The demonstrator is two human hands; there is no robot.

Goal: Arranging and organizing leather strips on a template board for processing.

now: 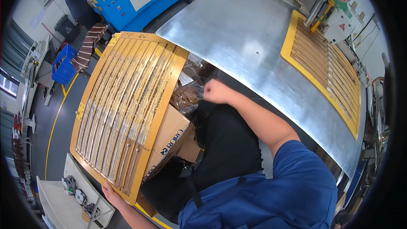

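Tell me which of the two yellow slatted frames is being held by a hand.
The yellow frame on the left, gripped at its lower edge by the left hand. The other frame lies untouched on the metal table.

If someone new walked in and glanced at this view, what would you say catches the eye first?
Most likely the big yellow slatted frame at centre left, held at its lower edge by the left hand over an open cardboard box. Next, the wide shiny metal table on the right, where a second yellow frame lies. The right hand is a closed fist between them.
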